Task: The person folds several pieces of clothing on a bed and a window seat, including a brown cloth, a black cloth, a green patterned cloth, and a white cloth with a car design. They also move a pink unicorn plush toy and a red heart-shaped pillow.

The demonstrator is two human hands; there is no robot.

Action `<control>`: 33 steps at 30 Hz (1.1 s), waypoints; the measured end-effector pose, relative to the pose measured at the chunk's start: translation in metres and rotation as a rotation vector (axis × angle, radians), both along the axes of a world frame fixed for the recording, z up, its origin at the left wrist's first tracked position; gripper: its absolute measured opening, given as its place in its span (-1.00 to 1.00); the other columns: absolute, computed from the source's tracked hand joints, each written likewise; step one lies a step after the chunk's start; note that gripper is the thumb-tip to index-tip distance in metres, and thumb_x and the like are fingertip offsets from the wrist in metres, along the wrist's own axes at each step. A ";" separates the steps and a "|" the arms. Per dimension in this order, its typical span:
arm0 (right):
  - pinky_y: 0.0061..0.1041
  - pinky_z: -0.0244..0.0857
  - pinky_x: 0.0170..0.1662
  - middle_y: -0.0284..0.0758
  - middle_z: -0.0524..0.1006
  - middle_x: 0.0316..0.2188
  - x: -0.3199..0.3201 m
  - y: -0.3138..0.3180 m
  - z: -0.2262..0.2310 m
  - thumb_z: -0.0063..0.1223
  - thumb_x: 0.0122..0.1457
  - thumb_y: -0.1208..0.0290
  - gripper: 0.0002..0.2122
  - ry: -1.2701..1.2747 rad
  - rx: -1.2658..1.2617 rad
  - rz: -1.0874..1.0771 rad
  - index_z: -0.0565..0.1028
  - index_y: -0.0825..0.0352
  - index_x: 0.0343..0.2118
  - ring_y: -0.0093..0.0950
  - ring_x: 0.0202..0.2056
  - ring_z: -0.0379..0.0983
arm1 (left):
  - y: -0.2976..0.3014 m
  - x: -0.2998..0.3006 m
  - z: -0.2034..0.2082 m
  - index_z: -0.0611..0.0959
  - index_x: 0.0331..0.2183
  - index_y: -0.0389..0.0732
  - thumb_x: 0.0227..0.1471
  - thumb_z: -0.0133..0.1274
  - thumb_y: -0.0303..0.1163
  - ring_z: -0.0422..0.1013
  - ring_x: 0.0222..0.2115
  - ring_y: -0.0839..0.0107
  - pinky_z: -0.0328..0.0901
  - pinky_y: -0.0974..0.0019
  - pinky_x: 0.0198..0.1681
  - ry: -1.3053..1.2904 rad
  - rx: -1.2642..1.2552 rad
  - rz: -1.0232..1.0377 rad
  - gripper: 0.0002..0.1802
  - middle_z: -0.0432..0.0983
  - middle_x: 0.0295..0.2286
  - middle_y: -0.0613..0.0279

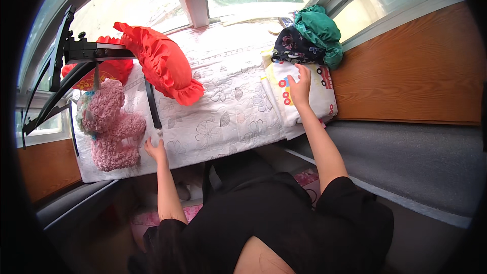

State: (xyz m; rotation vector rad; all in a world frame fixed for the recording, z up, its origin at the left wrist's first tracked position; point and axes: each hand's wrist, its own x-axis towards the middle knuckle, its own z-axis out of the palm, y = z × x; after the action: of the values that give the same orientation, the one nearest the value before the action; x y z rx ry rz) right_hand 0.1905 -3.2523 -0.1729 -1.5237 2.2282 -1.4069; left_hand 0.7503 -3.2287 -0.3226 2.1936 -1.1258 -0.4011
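My left hand (156,150) is open, low over the front of the white quilted cover, its fingers apart. Just beyond its fingertips is the lower end of a black strap-like bar (152,106), with a small pale piece there too blurred to name. A pink rosette-textured toy bear (115,134) stands left of that hand. My right hand (300,87), also open, reaches over a folded white cloth (290,111) printed with toy vehicles; whether it touches the cloth I cannot tell. Past its fingers lies a dark floral cloth bundle (294,45), against a shiny green gathered cloth (320,30).
A white quilted cover (218,101) with flower outlines lies over the surface below the windows. A red ruffled round cushion-like thing (162,66) rises at the left, beside a black metal stand (83,50). Brown wooden panelling (406,71) borders the right side.
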 end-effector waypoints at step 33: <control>-0.30 0.35 -0.01 -0.08 0.40 -0.13 -0.050 0.101 0.337 -0.20 0.22 0.46 -0.76 -0.444 -1.151 0.057 0.35 0.49 -0.12 -0.30 -0.11 0.39 | 0.002 -0.325 0.213 0.40 0.04 -0.19 0.09 0.07 -0.27 0.28 0.02 0.33 0.30 0.28 -0.03 1.224 0.306 -1.022 -0.51 0.26 0.06 0.15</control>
State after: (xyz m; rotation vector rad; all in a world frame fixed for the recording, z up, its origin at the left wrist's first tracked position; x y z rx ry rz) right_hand 0.1407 -3.1513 0.1641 -1.1718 1.0612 -2.8656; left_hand 0.4252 -3.2262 -0.1097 0.9111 -1.2972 -2.0595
